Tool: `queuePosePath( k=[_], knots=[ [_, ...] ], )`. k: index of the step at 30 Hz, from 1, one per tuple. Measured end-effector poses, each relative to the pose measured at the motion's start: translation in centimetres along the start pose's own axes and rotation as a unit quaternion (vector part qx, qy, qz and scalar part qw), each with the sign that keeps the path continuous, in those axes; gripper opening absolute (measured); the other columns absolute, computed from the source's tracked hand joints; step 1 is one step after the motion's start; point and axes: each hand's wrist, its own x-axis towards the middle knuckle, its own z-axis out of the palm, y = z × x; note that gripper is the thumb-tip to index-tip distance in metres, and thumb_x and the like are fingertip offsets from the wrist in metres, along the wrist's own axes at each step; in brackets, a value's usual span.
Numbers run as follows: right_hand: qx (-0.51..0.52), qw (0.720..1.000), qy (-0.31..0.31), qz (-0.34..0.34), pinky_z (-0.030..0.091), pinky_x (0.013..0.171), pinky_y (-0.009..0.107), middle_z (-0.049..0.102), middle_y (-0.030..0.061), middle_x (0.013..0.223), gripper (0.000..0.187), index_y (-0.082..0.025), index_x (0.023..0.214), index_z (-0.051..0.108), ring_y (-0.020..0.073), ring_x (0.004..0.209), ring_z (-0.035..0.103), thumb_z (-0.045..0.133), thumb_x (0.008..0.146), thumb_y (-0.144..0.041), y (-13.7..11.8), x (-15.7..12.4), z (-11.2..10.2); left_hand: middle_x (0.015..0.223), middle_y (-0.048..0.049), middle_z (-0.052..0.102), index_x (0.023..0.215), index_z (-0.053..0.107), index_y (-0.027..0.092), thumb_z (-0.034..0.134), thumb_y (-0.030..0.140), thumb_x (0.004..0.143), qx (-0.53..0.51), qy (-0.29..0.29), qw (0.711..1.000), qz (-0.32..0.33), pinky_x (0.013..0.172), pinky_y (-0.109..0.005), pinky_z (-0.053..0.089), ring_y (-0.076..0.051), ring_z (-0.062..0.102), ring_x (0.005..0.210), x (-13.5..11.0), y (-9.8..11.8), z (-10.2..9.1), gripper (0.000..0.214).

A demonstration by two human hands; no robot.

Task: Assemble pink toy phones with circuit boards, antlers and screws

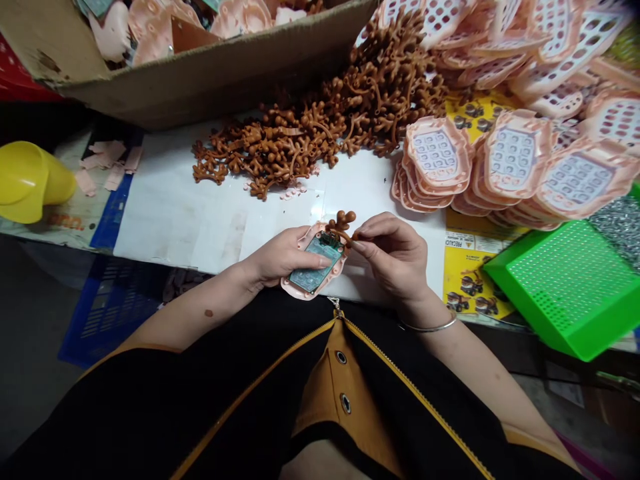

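Observation:
My left hand [280, 257] is closed around a pink plastic toy-phone shell [315, 267], face down, with a green circuit board showing in its back. My right hand [393, 257] pinches a brown antler-shaped plastic piece [342, 222] at the shell's top end. Both hands meet just above the near edge of the white work surface [190, 213].
A heap of brown antler pieces [320, 127] lies behind the hands. Stacks of pink shells [505, 167] fill the right. A cardboard box [210, 73] stands at the back, a green perforated tray [570, 287] at the right, a yellow scoop [30, 180] at the left.

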Motion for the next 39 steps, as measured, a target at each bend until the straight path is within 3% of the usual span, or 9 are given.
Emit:
queuePosePath(
  k=[6,9,11,13,16,20,30,36,39],
  knots=[
    [0.037,0.993,-0.007,0.110,0.054,0.061,0.027,0.068,-0.0036,0.078,0.017,-0.025,0.085,0.069,0.0120,0.066,0.064,0.082,0.074,-0.026,0.4,0.0,0.0,0.084,-0.0066,0.071,0.101,0.062,0.012,0.078,0.022,0.068,0.047,0.047,0.998,0.010,0.066,-0.028,0.051,-0.016,0.066,0.071,-0.2,0.0,0.1,0.038],
    [-0.069,0.997,-0.021,-0.017,0.053,0.064,0.028,0.067,-0.0028,0.077,0.014,-0.025,0.085,0.067,0.0129,0.070,0.063,0.075,0.078,-0.017,0.1,-0.3,0.0,0.084,-0.0067,0.072,0.100,0.063,0.011,0.079,0.021,0.067,0.041,0.033,0.999,0.007,0.068,-0.028,0.050,-0.017,0.066,0.072,-0.3,0.1,0.0,0.038],
    [-0.173,0.972,-0.048,-0.152,0.051,0.064,0.028,0.066,-0.0014,0.077,0.019,-0.025,0.086,0.068,0.0134,0.071,0.062,0.070,0.078,-0.008,-0.2,-0.4,-0.1,0.081,-0.0068,0.072,0.096,0.064,0.010,0.080,0.021,0.065,0.008,-0.003,1.000,-0.015,0.069,-0.028,0.049,-0.016,0.066,0.071,-0.2,0.1,-0.2,0.036],
    [-0.212,0.955,-0.061,-0.197,0.051,0.065,0.030,0.067,-0.0004,0.078,0.019,-0.025,0.085,0.068,0.0143,0.073,0.062,0.069,0.078,-0.007,-0.4,-0.4,-0.2,0.079,-0.0068,0.071,0.093,0.065,0.009,0.080,0.021,0.063,-0.029,-0.032,0.998,-0.034,0.069,-0.028,0.049,-0.016,0.065,0.069,0.0,0.1,-0.4,0.035],
    [-0.108,0.993,-0.048,-0.005,0.053,0.067,0.031,0.068,-0.0006,0.077,0.011,-0.024,0.082,0.068,0.0143,0.072,0.062,0.077,0.077,-0.023,-0.4,-0.1,-0.6,0.081,-0.0069,0.072,0.096,0.065,0.010,0.080,0.020,0.063,-0.050,-0.027,0.998,-0.036,0.069,-0.029,0.050,-0.017,0.066,0.070,0.1,-0.1,-0.5,0.038],
    [0.094,0.961,-0.049,0.254,0.057,0.075,0.029,0.072,-0.0002,0.088,0.038,-0.025,0.093,0.071,0.0130,0.078,0.067,0.087,0.066,-0.046,-0.7,0.7,-0.7,0.086,-0.0087,0.072,0.098,0.066,0.010,0.079,0.021,0.063,-0.008,-0.003,0.999,-0.047,0.069,-0.030,0.050,-0.018,0.067,0.073,0.2,-0.1,-0.2,0.039],
    [0.056,0.957,-0.095,0.268,0.049,0.051,0.024,0.067,-0.0029,0.067,0.031,-0.020,0.082,0.073,0.0073,0.051,0.052,0.089,0.062,-0.039,-2.4,2.6,0.3,0.083,-0.0036,0.070,0.096,0.064,0.012,0.074,0.019,0.064,0.075,-0.028,0.996,-0.044,0.070,-0.028,0.049,-0.014,0.063,0.071,0.2,0.5,0.4,0.034],
    [-0.176,0.976,-0.030,0.121,0.052,0.067,0.030,0.069,0.0005,0.075,0.022,-0.021,0.080,0.069,0.0138,0.069,0.061,0.081,0.070,-0.035,-1.9,1.7,1.2,0.075,0.0009,0.067,0.084,0.061,0.014,0.072,0.016,0.063,0.143,0.009,0.989,-0.026,0.069,-0.027,0.048,-0.013,0.061,0.068,0.5,0.5,0.3,0.024],
    [-0.070,0.971,-0.074,0.215,0.047,0.053,0.027,0.064,-0.0023,0.066,0.032,-0.020,0.080,0.065,0.0112,0.055,0.055,0.083,0.067,-0.042,-1.7,2.0,1.0,0.078,0.0002,0.068,0.086,0.063,0.014,0.073,0.016,0.062,0.149,-0.008,0.988,-0.026,0.069,-0.027,0.047,-0.014,0.061,0.070,0.6,0.5,0.2,0.026]
  ],
)
